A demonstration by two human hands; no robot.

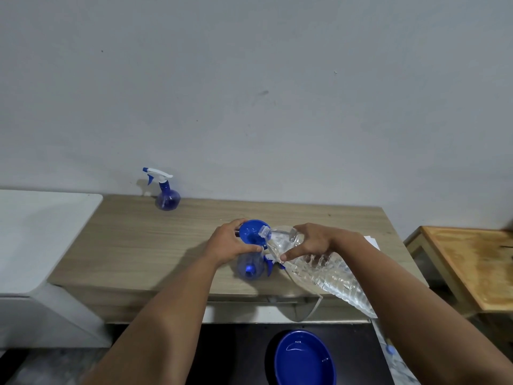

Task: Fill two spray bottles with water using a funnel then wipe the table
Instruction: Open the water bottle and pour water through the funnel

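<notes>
A blue funnel (251, 232) sits in the neck of an open blue spray bottle (249, 266) near the middle of the wooden table (138, 245). My left hand (229, 243) grips the funnel and the bottle's neck. My right hand (308, 240) holds a large clear water bottle (327, 269), tilted with its mouth over the funnel. A blue and white spray head (273, 263) lies on the table right of the open bottle. A second blue spray bottle (166, 197), its white trigger head on, stands at the back left by the wall.
A blue basin (304, 358) holding water sits low in front of the table. A white surface (41, 232) adjoins the table's left side. A small wooden table (472, 265) stands to the right. White paper (373, 241) lies behind my right wrist.
</notes>
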